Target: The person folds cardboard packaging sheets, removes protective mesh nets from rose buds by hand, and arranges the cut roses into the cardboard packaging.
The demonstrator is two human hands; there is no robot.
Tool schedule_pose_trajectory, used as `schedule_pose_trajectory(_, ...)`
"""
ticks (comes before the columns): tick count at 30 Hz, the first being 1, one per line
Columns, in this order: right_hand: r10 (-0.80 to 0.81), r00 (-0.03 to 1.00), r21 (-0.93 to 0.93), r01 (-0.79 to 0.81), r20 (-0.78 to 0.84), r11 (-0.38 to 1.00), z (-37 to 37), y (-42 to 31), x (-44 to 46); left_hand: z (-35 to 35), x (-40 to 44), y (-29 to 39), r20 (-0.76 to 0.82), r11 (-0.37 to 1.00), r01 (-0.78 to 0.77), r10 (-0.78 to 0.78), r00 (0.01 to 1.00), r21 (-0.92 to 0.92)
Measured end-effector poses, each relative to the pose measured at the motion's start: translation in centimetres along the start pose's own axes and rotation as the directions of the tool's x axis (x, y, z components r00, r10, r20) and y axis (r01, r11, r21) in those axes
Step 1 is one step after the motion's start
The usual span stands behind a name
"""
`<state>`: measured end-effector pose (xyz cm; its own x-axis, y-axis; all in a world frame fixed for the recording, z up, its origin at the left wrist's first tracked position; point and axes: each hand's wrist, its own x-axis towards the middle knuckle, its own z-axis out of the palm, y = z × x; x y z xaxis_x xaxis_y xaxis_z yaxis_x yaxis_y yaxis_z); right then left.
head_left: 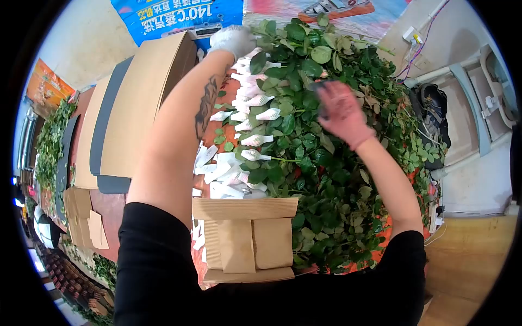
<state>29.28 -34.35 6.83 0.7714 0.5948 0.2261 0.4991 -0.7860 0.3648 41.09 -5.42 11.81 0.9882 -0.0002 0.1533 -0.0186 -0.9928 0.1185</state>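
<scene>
My left hand [230, 41], in a whitish knit glove, reaches to the far end of a row of flower buds wrapped in white sleeves [258, 100]. Its fingers are turned away and partly hidden by leaves. In a reddish glove with dark fingertips, my right hand [345, 113] is over the thick pile of leafy stems [310, 141]. Motion smears its fingers, so I cannot make out whether they grip a stem. The sleeved buds point left, with their stems and leaves running right. Loose white sleeves [220, 169] lie below the row.
An opened cardboard piece [234, 244] lies in front of my body. Large cardboard sheets [136, 92] with dark strips stand at left. A grey plastic chair [467, 103] with dark shoes [433, 103] is at right. A blue printed box [179, 19] borders the far side.
</scene>
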Motion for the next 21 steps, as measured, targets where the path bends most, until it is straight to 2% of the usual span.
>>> schedule_pose_trajectory(1,-0.118,0.993,-0.051,0.120,0.026,0.992,1.2,-0.9,0.2,-0.2,-0.6,0.3,-0.012,1.000,-0.018,0.018,1.000,-0.026)
schedule_pose_trajectory(3,-0.117,0.973,-0.130,0.145,0.198,0.981,3.4,-2.1,2.3,-0.3,-0.7,0.5,0.000,0.999,-0.037,0.037,0.999,0.014)
schedule_pose_trajectory(4,-0.069,0.950,-0.093,0.102,0.303,0.990,3.7,-2.6,3.5,-0.9,-0.8,0.8,0.017,1.000,-0.021,0.020,1.000,0.024)
schedule_pose_trajectory(7,-0.004,0.957,-0.110,0.038,0.289,0.993,4.2,-3.7,5.8,-1.9,-1.3,1.0,0.053,0.998,0.002,-0.005,0.999,0.057)
schedule_pose_trajectory(8,-0.026,0.978,-0.114,0.050,0.206,0.992,5.1,-4.2,5.9,-2.1,-1.6,0.9,0.066,0.998,-0.019,0.014,0.998,0.062)
schedule_pose_trajectory(9,-0.014,0.979,-0.109,0.037,0.204,0.993,6.8,-4.8,5.9,-2.2,-1.8,1.1,0.083,0.997,-0.050,0.044,0.996,0.066)
schedule_pose_trajectory(11,-0.036,0.996,-0.173,0.021,-0.087,0.985,9.6,-5.0,5.4,-1.5,-2.1,0.9,0.089,0.995,-0.075,0.069,0.994,0.068)
schedule_pose_trajectory(12,-0.003,0.996,-0.078,-0.004,-0.094,0.997,8.0,-5.1,6.0,-1.0,-2.0,0.5,0.102,0.994,-0.078,0.071,0.992,0.072)
schedule_pose_trajectory(13,0.011,1.000,0.003,-0.011,-0.013,1.000,6.3,-4.5,6.5,-0.4,-1.8,0.2,0.115,0.994,-0.076,0.067,0.991,0.076)
schedule_pose_trajectory(17,0.088,0.995,-0.021,-0.089,-0.044,0.996,4.2,-2.3,6.8,-1.5,-2.1,-0.5,0.121,0.992,-0.055,0.041,0.992,0.111)
schedule_pose_trajectory(18,0.105,0.995,-0.043,-0.104,0.004,0.994,2.1,-1.5,6.8,-2.0,-1.7,-1.0,0.098,0.994,-0.065,0.056,0.994,0.090)
schedule_pose_trajectory(19,0.155,0.987,0.009,-0.155,-0.046,0.988,1.1,-0.4,6.6,-2.2,-1.6,-1.5,0.078,0.995,-0.075,0.070,0.995,0.068)
schedule_pose_trajectory(20,0.179,0.961,-0.006,-0.185,-0.209,0.983,1.2,1.1,6.1,-3.2,-2.1,-1.6,0.048,0.998,-0.050,0.049,0.998,0.025)
schedule_pose_trajectory(21,0.148,0.842,-0.040,-0.197,-0.519,0.980,4.2,3.9,6.6,-2.6,-1.3,-2.9,-0.001,0.995,-0.093,0.093,0.996,-0.023)
